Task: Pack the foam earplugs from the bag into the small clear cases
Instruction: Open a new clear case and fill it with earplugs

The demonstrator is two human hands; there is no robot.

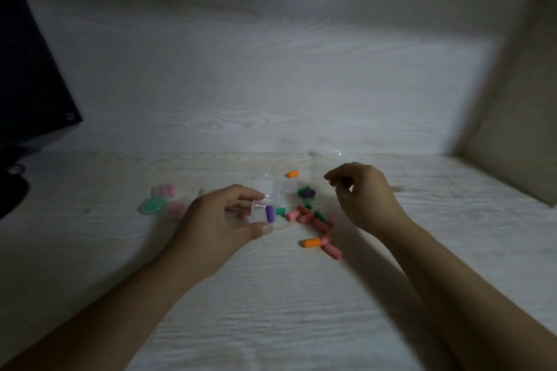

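The left hand (217, 220) pinches an open clear case (261, 209) holding a purple earplug (269, 214); the right hand (361, 193) hovers loosely curled, empty, over loose earplugs (316, 220) near the desk's (271, 310) back edge.

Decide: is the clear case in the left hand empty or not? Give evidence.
Not empty. One purple earplug shows through the case held by the left hand.

Bare worktop (271, 295) lies open near the person; loose earplugs (313, 220) clutter the middle, filled cases (162, 202) sit left (a dark monitor (27, 84) beyond), the wall (271, 69) closes the back.
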